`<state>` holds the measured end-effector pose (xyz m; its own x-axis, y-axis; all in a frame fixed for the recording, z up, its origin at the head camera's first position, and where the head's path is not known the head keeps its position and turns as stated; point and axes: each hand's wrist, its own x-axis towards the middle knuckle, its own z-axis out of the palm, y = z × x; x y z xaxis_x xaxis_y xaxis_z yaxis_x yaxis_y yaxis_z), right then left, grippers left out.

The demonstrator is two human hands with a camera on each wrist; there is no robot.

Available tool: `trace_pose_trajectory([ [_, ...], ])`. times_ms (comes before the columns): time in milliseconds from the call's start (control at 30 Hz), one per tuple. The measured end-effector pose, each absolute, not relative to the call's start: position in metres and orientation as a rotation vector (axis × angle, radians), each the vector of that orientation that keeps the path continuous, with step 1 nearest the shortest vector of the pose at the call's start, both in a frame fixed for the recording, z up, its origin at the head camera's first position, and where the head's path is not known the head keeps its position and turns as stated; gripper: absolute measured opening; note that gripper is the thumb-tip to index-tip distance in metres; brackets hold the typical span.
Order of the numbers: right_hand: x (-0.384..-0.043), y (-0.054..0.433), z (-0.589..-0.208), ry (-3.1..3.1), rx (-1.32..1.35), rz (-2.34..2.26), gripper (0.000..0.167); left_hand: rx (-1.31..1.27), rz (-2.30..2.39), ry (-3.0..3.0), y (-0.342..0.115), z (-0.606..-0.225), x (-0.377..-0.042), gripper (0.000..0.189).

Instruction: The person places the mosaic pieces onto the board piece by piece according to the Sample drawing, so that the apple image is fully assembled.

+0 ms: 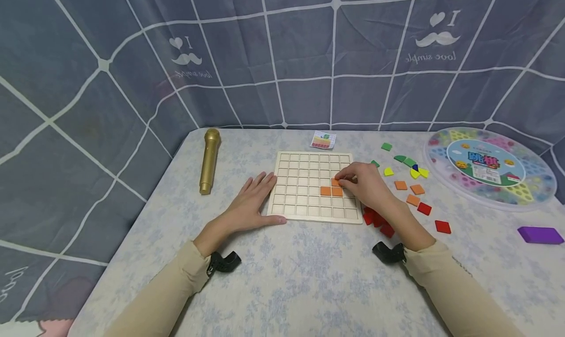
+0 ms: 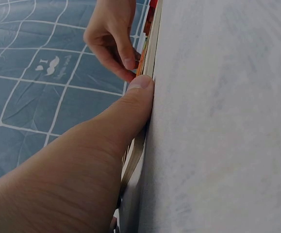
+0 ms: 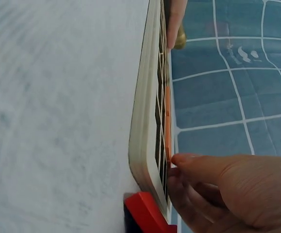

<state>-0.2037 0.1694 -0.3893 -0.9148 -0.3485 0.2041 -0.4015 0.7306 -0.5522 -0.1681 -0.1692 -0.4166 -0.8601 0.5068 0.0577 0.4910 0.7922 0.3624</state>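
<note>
While your spread left hand [image 1: 251, 205] steadies wooden grid board [image 1: 302, 200] mid-frame, level orange tile [image 1: 334, 183] pinched in right hand [image 1: 367, 184].

Curtained-off corner, homely in look; private house or studio not determinable. Far side and left: blue-grey fabric curtain [image 1: 300, 47], hung in soft folds, printed with white grid lines, hearts, moustaches and mirrored lettering, "love simple" among it. Against it: counter [image 1: 282, 288] under a pale covering, mottled blue. Leisure goods rather than tools or cookware: wooden grid board [image 1: 291, 199] at centre; loose coloured tiles [image 1: 400, 185] to its right; round game set [image 1: 499, 161] with cartoon label, far right; gold microphone-shaped object [image 1: 209, 160], far left; purple block [image 1: 540, 235], right.
</note>
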Motion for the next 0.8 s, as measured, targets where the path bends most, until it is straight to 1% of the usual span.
trace_pose_trajectory([
  [167,-0.204,0.171,-0.388,-2.851,0.661,0.945,0.019,0.815,0.577,2.932,-0.170,-0.416,-0.167,0.117],
  [300,-0.205,0.178,-0.385,-2.872,0.633,0.952,0.022,0.810,0.584,2.929,-0.171,-0.417,-0.166,0.117],
  [633,-0.206,0.222,-0.367,-2.917,0.414,0.962,0.024,0.823,0.589,2.933,-0.170,-0.418,-0.166,0.117],
  [800,-0.210,0.244,-0.366,-2.920,0.382,0.901,0.023,0.831,0.588,2.935,-0.168,-0.416,-0.167,0.117],
])
